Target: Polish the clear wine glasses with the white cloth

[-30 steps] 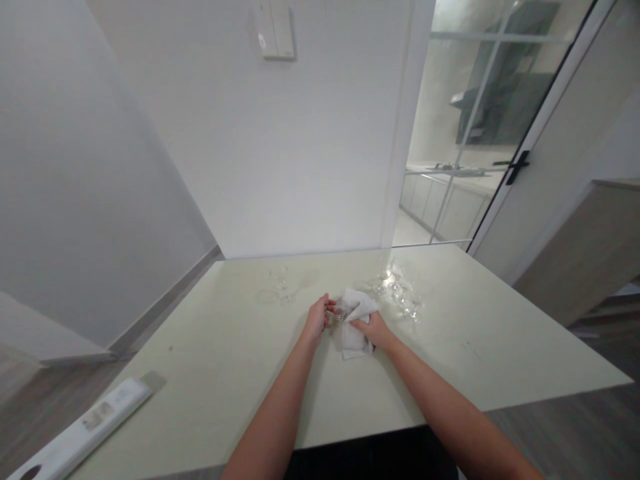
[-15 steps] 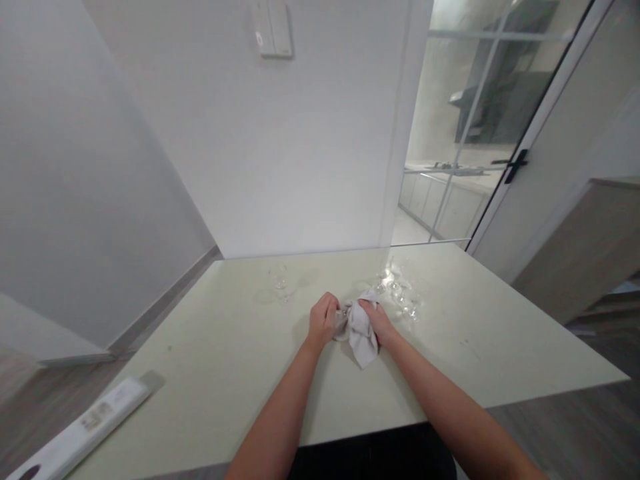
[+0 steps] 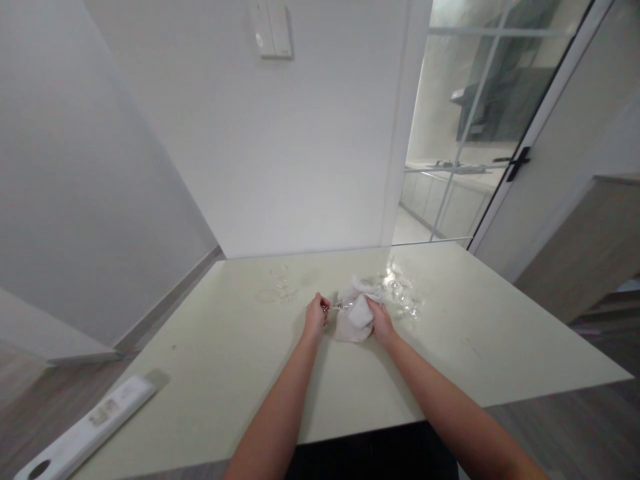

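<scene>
My left hand (image 3: 317, 316) is closed on the stem of a clear wine glass (image 3: 338, 306) held on its side above the pale table (image 3: 240, 360). The bowl of the glass is wrapped in a white cloth (image 3: 354, 313). My right hand (image 3: 380, 320) is closed on that cloth, pressing it round the bowl. The bowl itself is hidden by the cloth.
A clear stemmed glass (image 3: 281, 281) stands left of my hands near the wall. Several more clear glasses (image 3: 400, 293) stand to the right of the cloth. A long white box (image 3: 90, 423) lies at the table's near left corner. A glass door is at the back right.
The cloth, hanging below my hands half a second ago, is now bunched round the bowl. My left hand has slid left along the stem, which now shows between my hands.
</scene>
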A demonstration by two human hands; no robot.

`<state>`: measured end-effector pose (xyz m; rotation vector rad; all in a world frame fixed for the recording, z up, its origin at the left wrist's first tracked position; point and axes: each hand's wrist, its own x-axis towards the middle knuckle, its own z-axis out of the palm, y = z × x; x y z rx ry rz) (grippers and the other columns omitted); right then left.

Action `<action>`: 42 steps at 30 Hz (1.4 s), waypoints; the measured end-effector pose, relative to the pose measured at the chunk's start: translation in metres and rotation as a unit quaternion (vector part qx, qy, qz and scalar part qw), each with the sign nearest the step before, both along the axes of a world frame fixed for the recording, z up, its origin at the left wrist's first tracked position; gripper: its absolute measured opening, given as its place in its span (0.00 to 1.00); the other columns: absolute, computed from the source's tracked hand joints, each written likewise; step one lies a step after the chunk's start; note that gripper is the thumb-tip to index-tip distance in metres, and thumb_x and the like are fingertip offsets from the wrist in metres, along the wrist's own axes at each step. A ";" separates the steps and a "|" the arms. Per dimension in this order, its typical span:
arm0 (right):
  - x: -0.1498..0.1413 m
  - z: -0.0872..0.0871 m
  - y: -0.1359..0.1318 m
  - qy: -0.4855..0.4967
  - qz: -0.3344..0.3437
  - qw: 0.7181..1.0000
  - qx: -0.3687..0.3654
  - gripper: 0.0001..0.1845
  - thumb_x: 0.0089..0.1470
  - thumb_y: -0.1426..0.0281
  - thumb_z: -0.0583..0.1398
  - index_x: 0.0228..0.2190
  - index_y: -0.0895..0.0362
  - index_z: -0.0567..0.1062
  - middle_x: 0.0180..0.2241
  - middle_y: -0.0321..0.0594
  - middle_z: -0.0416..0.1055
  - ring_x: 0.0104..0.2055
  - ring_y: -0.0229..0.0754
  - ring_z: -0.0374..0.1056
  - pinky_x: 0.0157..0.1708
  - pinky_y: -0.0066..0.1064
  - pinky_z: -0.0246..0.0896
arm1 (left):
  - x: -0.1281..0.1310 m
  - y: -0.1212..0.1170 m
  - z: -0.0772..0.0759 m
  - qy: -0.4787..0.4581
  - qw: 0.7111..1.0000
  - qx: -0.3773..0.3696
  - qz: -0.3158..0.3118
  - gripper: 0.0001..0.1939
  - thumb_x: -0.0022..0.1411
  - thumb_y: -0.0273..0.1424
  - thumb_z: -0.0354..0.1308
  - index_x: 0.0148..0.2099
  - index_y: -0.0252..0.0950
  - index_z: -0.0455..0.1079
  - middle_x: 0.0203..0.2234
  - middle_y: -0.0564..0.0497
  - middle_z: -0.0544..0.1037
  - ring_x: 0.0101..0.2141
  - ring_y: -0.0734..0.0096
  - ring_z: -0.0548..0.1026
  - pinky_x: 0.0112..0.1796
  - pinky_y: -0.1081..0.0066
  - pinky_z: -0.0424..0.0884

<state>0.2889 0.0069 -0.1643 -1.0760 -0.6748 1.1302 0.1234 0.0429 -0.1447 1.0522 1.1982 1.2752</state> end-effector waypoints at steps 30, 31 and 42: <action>0.008 0.010 -0.004 -0.301 0.193 0.922 0.150 0.19 0.45 0.54 0.63 0.38 0.51 0.80 0.40 0.44 0.80 0.51 0.54 0.71 0.58 0.51 0.61 | -0.001 -0.009 0.009 0.126 0.976 0.178 -0.024 0.26 0.66 0.48 0.45 0.23 0.37 0.65 0.18 0.53 0.64 0.22 0.72 0.62 0.24 0.71 0.57; 0.008 0.010 -0.004 -0.302 0.190 0.924 0.142 0.20 0.46 0.54 0.63 0.38 0.51 0.80 0.40 0.44 0.80 0.51 0.54 0.72 0.59 0.52 0.60 | -0.001 -0.009 0.009 0.125 0.976 0.177 -0.025 0.26 0.66 0.48 0.45 0.23 0.37 0.65 0.17 0.54 0.64 0.21 0.72 0.62 0.24 0.71 0.57; 0.014 0.004 0.000 -0.337 0.214 0.905 0.150 0.17 0.49 0.56 0.58 0.35 0.50 0.80 0.38 0.46 0.80 0.53 0.55 0.70 0.60 0.52 0.57 | -0.001 -0.006 0.007 0.123 0.976 0.176 -0.018 0.26 0.66 0.48 0.45 0.23 0.38 0.65 0.17 0.54 0.63 0.21 0.72 0.61 0.23 0.71 0.57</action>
